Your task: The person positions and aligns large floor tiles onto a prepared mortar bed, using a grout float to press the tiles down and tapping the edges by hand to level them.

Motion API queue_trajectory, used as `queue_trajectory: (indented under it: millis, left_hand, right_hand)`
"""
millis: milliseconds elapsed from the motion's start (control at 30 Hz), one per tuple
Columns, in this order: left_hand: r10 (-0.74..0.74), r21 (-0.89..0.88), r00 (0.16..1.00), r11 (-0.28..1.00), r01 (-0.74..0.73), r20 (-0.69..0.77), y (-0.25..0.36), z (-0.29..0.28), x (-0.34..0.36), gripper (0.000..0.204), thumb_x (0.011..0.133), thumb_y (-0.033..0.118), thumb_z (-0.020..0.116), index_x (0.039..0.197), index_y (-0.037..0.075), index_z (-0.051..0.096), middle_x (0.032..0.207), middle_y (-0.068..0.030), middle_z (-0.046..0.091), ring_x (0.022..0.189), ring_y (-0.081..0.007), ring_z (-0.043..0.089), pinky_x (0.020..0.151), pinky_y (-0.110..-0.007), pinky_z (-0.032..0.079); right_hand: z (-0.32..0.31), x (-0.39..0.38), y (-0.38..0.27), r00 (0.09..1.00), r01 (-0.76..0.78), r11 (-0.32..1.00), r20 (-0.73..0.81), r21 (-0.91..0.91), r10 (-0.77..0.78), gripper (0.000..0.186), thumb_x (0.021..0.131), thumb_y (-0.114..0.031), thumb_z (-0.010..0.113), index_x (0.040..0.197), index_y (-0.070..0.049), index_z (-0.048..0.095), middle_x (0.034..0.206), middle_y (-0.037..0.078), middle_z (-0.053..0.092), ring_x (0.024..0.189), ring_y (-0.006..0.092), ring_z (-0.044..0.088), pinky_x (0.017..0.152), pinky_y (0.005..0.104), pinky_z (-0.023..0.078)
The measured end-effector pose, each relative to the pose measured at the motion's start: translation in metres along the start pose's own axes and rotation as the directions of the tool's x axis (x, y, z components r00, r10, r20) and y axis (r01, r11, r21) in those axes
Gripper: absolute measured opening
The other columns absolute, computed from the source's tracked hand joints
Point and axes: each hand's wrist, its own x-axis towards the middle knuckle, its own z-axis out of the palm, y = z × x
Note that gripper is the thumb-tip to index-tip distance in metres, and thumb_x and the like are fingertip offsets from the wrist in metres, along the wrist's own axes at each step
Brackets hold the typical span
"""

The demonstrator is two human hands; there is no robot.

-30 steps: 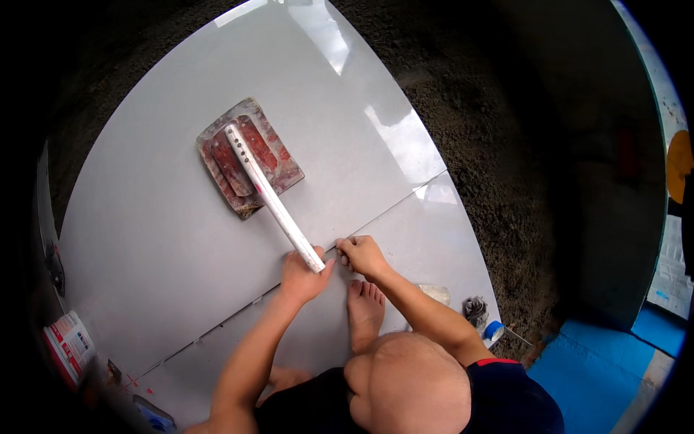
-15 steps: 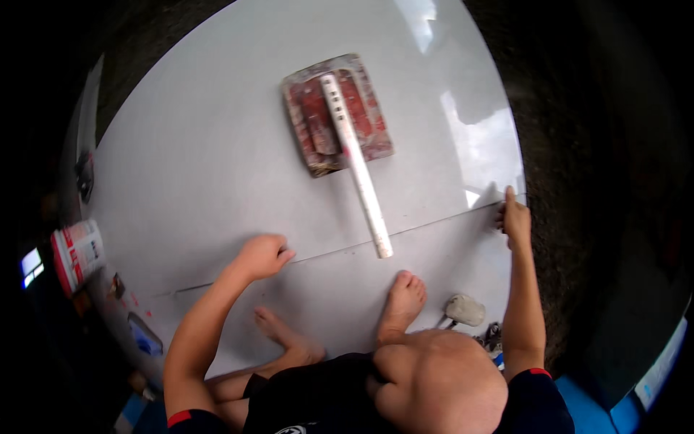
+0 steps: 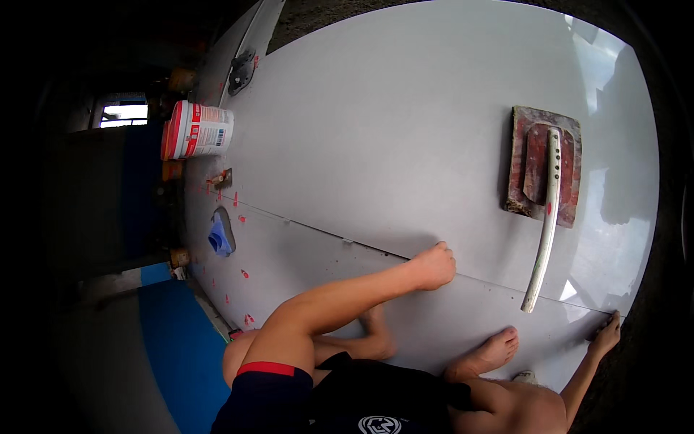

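My left hand (image 3: 431,266) rests with curled fingers beside the seam between two glossy grey tiles (image 3: 390,130); what it holds, if anything, is hidden. At the seam's right end, my right hand (image 3: 606,334) is at the tile edge, fingers bent around something I cannot make out. A square, worn red float-like tool (image 3: 527,159) with a long white metal handle (image 3: 542,260) lies on the upper tile, its handle crossing the seam between my hands. Small pale clips (image 3: 348,241) sit in the seam left of my left hand.
At left are a white-and-red bucket (image 3: 206,134), a notched scraper (image 3: 225,179), a grey-blue shoe-like item (image 3: 221,231), scattered red pieces (image 3: 246,274) and a dark tool (image 3: 241,72). My bare foot (image 3: 491,353) is on the lower tile. A blue-and-grey surface (image 3: 173,333) lies lower left.
The view has swung left, revealing more of the bucket side. My left hand has left the handle's end; my right hand has moved out along the seam to the right edge.
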Motion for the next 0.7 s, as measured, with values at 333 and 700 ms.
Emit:
queue_trajectory:
  millis: [333, 700]
  left_hand:
    - [-0.619, -0.399, 0.781, 0.738, 0.545, -0.078, -0.126, -0.052, -0.153, 0.02, 0.094, 0.023, 0.062, 0.088, 0.004, 0.062, 0.087, -0.0158, 0.065, 0.084, -0.039, 0.062, 0.075, -0.049, 0.05]
    - [-0.9, -0.499, 0.299, 0.111, 0.859, 0.316, -0.114, 0.065, -0.259, 0.079, 0.098, 0.051, 0.053, 0.152, -0.003, 0.032, 0.157, -0.0234, 0.035, 0.145, -0.0354, 0.035, 0.116, -0.046, 0.035]
  right_hand:
    - [0.052, -0.17, -0.148, 0.543, -0.244, 0.967, 0.836, 0.069, 0.078, 0.049, 0.104, -0.049, 0.05, 0.113, -0.002, 0.059, 0.084, 0.009, 0.062, 0.07, 0.017, 0.061, 0.064, 0.0284, 0.051]
    - [0.17, -0.175, -0.256, 0.669, 0.096, 0.994, 0.743, -0.049, -0.028, 0.048, 0.099, -0.058, 0.053, 0.085, -0.013, 0.053, 0.059, -0.005, 0.039, 0.041, 0.0073, 0.036, 0.037, 0.0253, 0.028]
